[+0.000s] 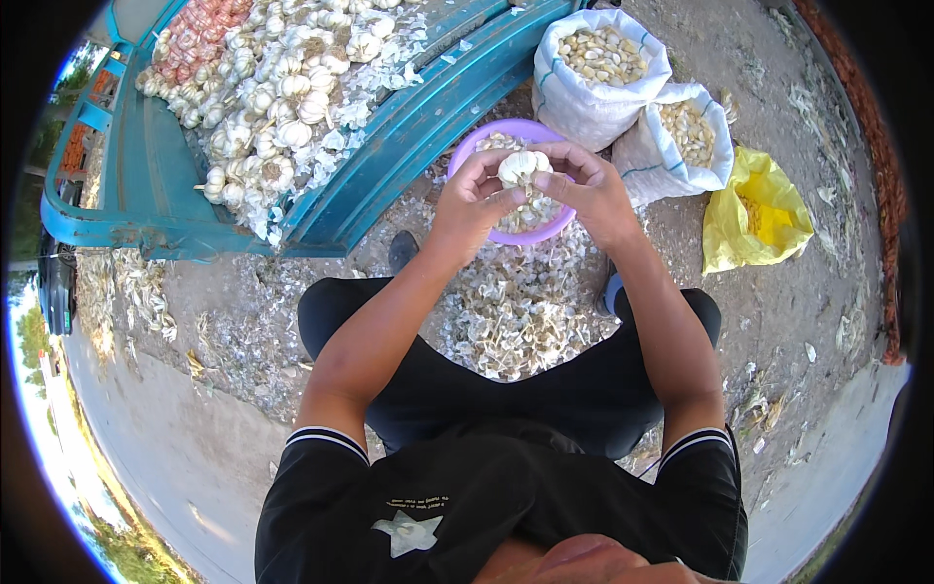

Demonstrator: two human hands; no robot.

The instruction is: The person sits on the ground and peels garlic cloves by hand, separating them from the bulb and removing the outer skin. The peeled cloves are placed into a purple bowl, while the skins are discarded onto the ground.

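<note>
A whole white garlic bulb [516, 166] is held between both hands, its stem end turned toward me. My left hand [478, 191] grips its left side, the thumb near the stem. On the other side, my right hand [584, 181] curls around the bulb with the thumb pressed against its lower right. Directly below the hands stands a purple plastic basin [527, 238], partly hidden by them, with garlic cloves and loose skins inside. A heap of garlic skins and stem bits [522, 321] covers the ground between my legs.
A blue metal truck bed [408, 139] at upper left bears piled garlic bulbs [270, 109] and a red mesh bag [201, 36] of bulbs. To the right stand two white woven sacks [576, 109] of cloves and a yellow bag [755, 226]. Skins litter the ground.
</note>
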